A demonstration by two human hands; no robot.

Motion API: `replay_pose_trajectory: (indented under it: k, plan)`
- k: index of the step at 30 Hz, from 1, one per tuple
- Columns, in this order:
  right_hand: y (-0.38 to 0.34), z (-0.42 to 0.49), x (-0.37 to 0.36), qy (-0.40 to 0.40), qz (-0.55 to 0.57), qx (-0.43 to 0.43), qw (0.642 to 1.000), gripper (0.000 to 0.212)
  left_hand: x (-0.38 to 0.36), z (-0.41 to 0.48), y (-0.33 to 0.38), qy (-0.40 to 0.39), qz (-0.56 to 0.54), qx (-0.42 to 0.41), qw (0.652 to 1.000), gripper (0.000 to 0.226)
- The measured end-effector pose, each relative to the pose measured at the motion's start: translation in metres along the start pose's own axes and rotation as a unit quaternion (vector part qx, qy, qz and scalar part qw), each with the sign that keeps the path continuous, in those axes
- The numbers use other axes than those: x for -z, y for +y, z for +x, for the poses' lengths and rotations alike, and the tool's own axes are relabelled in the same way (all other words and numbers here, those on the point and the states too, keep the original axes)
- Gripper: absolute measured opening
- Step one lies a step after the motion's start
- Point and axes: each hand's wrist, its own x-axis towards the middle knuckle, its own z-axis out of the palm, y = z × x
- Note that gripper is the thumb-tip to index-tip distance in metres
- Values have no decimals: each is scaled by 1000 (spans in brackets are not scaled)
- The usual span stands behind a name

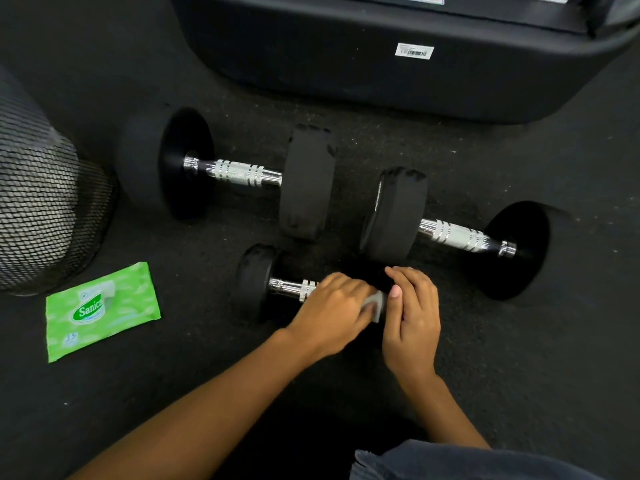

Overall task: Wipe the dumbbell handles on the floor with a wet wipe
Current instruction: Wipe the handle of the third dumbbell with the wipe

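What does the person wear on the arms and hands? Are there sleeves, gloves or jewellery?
No sleeves show; the arms are bare up to the frame edge. The left hand and the right hand carry no gloves, rings, watch or bracelet. A dark blue-grey garment shows at the bottom edge.

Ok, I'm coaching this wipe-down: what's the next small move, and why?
Probably slide the left hand with the pale grey wet wipe leftward along the small black dumbbell's chrome handle: the knurled stretch beside its left head shows bare, and the right hand holds the other end steady.
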Motion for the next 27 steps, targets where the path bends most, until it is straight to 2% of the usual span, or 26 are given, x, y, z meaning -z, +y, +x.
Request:
replay_pose_trajectory:
  k: [3,8,12,15,21,24,27]
  plan:
    - [0,0,0,-5,-1,0,1000,37,5,-9,-10,21,-33,-30,999,32]
    - [0,1,1,-5,0,-2,1000,36,14,-12,-25,22,-9,-59,998,30]
    - [-1,1,1,-11,-2,-2,1000,36,15,-14,-28,4,-53,-24,998,31]
    - [-1,1,1,-12,-2,-4,1000,36,25,-9,-19,-24,-100,41,994,29]
    - [-3,1,3,-22,-7,-7,1000,37,39,11,-12,-104,-100,89,986,26]
    - [-3,3,6,-48,-25,-9,999,38,46,13,-9,-100,-115,99,983,29]
    - [-6,9,12,-72,-58,1,996,38,57,12,-7,-94,-176,121,972,35]
